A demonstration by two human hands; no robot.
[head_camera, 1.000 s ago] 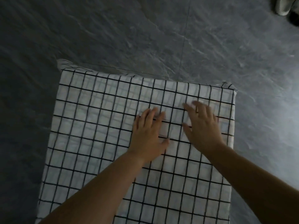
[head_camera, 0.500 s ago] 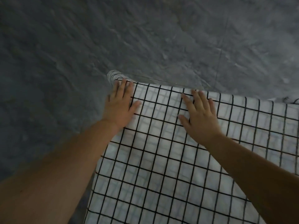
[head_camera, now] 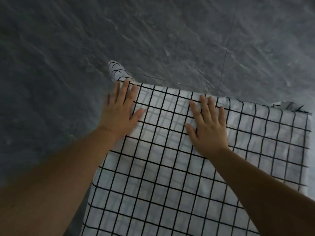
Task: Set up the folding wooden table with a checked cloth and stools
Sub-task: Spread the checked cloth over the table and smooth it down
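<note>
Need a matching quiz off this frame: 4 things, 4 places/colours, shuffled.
Things:
1. left hand
2. right hand
3. cloth
4. floor

Places or colours:
A. dark grey, with a thin seam line
B. flat on the far left corner of the covered top
C. white with black checks
D. flat near the middle of the far edge

Pairs: 1-B; 2-D; 3-C; 4-A
</note>
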